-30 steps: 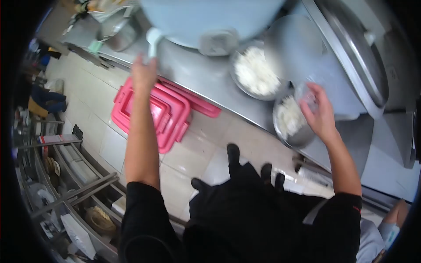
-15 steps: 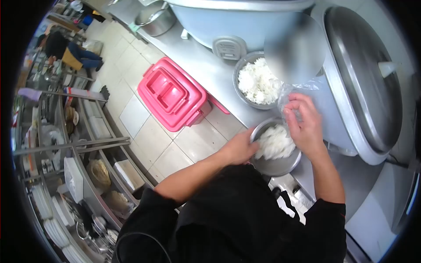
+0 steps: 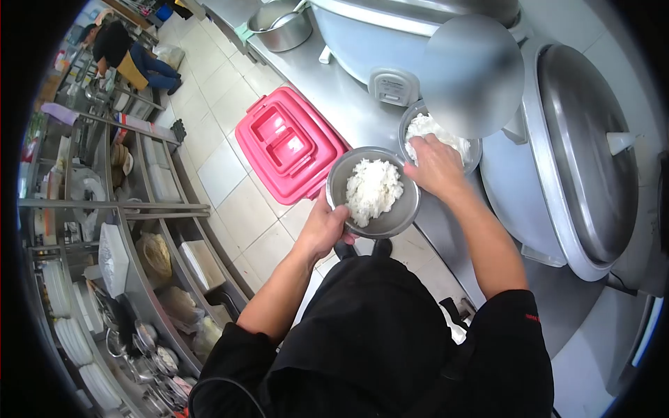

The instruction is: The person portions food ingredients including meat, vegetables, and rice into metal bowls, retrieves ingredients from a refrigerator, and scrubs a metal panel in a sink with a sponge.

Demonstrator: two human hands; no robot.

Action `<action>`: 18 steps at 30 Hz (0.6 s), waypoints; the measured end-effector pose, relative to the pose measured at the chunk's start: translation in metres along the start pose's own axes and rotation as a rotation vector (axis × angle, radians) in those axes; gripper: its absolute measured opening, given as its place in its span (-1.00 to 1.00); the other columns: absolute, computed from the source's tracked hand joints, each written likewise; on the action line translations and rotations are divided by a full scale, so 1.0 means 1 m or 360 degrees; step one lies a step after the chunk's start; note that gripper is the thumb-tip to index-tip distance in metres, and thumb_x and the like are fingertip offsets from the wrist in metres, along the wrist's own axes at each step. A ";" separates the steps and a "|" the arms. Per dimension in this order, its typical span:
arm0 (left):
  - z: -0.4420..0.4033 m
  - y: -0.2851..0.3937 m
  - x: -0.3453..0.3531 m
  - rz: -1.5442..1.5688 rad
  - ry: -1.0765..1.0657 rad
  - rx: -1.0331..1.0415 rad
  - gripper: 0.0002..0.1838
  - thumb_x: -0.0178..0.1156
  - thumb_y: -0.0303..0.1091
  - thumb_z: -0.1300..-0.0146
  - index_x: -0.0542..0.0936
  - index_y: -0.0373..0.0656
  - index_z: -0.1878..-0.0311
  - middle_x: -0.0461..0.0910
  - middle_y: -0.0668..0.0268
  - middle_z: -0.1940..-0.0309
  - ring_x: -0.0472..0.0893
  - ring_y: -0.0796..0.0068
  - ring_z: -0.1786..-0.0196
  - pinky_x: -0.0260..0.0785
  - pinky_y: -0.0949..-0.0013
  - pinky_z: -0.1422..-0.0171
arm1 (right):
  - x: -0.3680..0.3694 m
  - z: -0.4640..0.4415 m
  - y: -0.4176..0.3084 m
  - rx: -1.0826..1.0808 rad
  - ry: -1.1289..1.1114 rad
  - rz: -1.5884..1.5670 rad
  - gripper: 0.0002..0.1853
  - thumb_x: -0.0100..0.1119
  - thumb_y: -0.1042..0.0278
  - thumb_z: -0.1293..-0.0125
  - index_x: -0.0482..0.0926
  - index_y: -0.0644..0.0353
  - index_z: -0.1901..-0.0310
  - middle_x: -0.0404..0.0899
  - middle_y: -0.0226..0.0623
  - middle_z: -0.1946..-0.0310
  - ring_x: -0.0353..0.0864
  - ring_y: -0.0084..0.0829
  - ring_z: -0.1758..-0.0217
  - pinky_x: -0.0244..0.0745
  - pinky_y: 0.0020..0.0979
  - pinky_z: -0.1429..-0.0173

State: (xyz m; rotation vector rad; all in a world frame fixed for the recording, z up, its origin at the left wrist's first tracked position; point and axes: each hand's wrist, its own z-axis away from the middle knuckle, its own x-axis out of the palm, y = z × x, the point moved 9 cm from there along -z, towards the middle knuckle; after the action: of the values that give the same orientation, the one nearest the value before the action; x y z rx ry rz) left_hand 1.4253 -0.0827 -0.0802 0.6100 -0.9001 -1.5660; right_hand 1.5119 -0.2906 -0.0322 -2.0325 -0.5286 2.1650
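Smooth metal bowl [image 3: 405, 212], glossy plastic box [image 3: 304, 145]; matt cloth garment [image 3: 369, 313]

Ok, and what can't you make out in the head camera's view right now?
All in the head view:
Whether the right hand touches the rice in the far bowl: the hand covers the spot.
Part of that bowl: behind a round blurred patch.
The left hand's hold underneath the near bowl: hidden by the bowl.
Inside the right-hand cooker: covered by its lid.
Print on the other cooker's front plate: too small.
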 end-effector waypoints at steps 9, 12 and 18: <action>-0.005 0.000 0.007 0.0150 -0.0060 -0.0009 -0.34 -0.01 -0.51 -0.26 0.08 -0.21 -0.44 0.57 0.06 0.14 0.61 0.40 0.45 0.52 0.43 0.50 | -0.019 -0.007 0.030 0.0151 -0.0011 -0.0692 -0.51 0.55 0.03 0.04 0.60 0.22 0.22 0.63 -0.20 0.38 0.59 -0.33 0.32 0.50 -0.29 0.15; -0.010 -0.008 0.007 0.0171 -0.0126 -0.0047 -0.38 0.00 -0.51 -0.27 0.13 -0.22 -0.41 0.57 0.09 0.15 0.62 0.42 0.44 0.51 0.46 0.51 | -0.045 -0.004 0.028 0.0183 0.0060 -0.0970 -0.51 0.56 0.03 0.00 0.58 0.23 0.23 0.59 -0.36 0.42 0.49 -0.56 0.34 0.45 -0.41 0.19; -0.007 -0.009 0.002 0.0212 -0.0144 -0.0071 -0.40 0.00 -0.52 -0.25 0.18 -0.22 -0.39 0.57 0.11 0.15 0.62 0.44 0.43 0.51 0.47 0.51 | -0.015 0.029 -0.084 -0.0730 -0.0069 -0.0529 -0.72 0.31 0.28 -0.30 0.59 0.22 0.04 0.62 -0.34 0.12 0.55 -0.55 0.15 0.49 -0.39 0.12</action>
State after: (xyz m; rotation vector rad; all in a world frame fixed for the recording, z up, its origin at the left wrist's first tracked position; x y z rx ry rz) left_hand 1.4253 -0.0855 -0.0913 0.4417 -0.9517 -1.4989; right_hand 1.4725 -0.2221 0.0109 -1.9087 -1.3686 2.0211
